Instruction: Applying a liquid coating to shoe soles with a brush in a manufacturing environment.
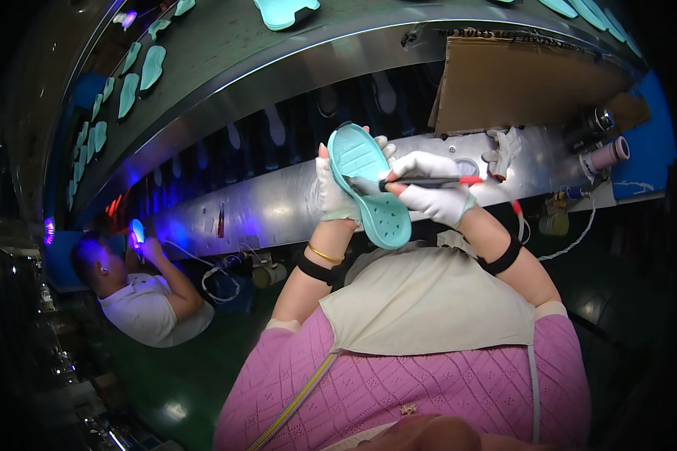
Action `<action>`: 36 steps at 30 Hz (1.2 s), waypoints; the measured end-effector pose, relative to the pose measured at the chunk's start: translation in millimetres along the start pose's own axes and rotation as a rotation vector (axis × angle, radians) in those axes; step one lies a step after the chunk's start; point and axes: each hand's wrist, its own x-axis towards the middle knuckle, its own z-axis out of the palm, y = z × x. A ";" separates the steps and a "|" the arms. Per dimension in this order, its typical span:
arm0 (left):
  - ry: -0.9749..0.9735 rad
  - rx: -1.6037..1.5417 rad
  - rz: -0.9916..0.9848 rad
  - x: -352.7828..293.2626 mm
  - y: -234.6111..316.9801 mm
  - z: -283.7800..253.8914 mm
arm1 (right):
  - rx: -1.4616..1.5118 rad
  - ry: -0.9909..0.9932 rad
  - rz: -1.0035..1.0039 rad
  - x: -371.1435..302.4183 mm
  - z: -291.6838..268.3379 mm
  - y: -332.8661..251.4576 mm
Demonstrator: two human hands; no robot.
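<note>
A teal foam clog point(359, 154) is held up over the metal ledge, its toe with the holes toward me and its heel away. My left hand point(332, 188), in a white glove with bare fingertips, grips it from below and along its left side. In my right hand point(434, 188), gloved the same way, is a slim brush point(436, 181) with a black handle and a red end, pinched between thumb and fingers. Its greyish tip reaches into the clog's opening around mid-length; whether it touches the foam I cannot tell.
A metal ledge point(271, 213) runs across in front of me, with white gloves point(502, 152) and a pink cup point(609, 153) at right. A cardboard sheet point(526, 86) stands behind it. Beyond, a conveyor belt point(210, 56) carries teal foam pieces. A co-worker point(154, 301) sits at left.
</note>
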 end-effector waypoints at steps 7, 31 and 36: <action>-0.040 -0.032 -0.095 -7.8 -3.3 -5.4 | -0.031 0.037 -0.018 -19.6 0.3 2.0; -0.204 -0.228 0.211 -3.6 -12.8 -4.0 | 0.171 0.042 0.079 -20.7 -4.8 -0.9; -0.295 -0.026 0.105 0.8 5.3 -14.5 | 0.090 -0.175 -0.154 -16.3 -9.0 8.4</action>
